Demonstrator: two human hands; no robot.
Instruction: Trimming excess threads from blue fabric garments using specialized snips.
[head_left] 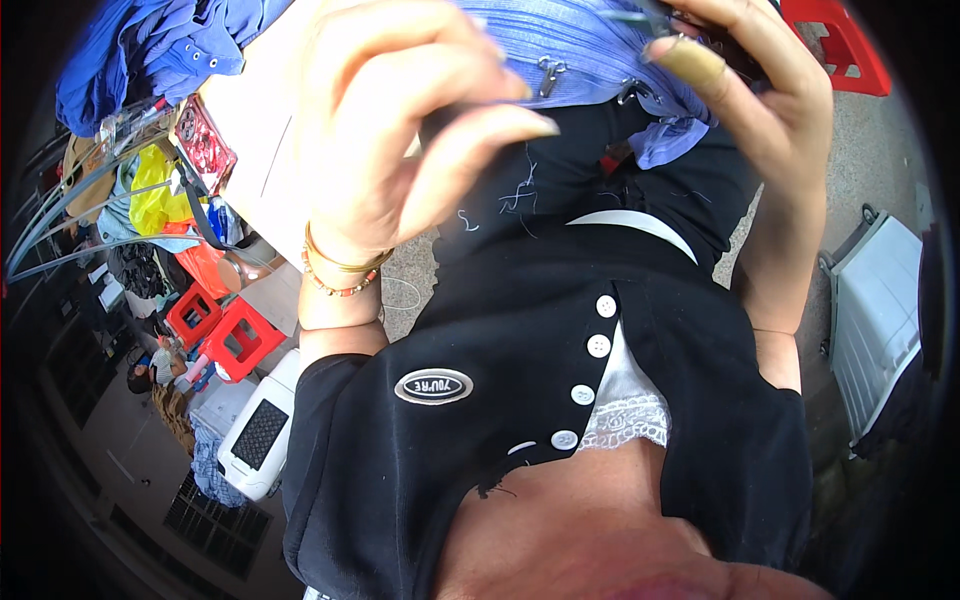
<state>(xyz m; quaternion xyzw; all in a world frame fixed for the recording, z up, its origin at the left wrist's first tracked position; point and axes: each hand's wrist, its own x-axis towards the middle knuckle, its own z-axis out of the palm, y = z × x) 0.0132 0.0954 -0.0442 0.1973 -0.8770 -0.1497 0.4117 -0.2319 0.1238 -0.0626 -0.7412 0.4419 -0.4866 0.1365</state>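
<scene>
Across my lap lies a blue ribbed knit garment [600,60] with metal hook clasps [550,76] on its edge. Above its left part is my left hand [400,130], its fingers curled toward the thumb and slightly blurred. Whether anything is pinched there, I cannot make out. My right hand [770,110], with a tan bandage [693,64] round the thumb, is closed on a small metal tool that looks like thread snips [640,18], at the garment's right side. The top edge of the picture cuts off part of the tool.
Loose pale threads [518,198] cling to my black trousers. To the left is a white tabletop [265,130] with a bunched blue garment [170,60] and a red patterned box [205,145]. Red stools [245,338] stand at left, another [840,45] at upper right. A white cart [875,320] is on the right.
</scene>
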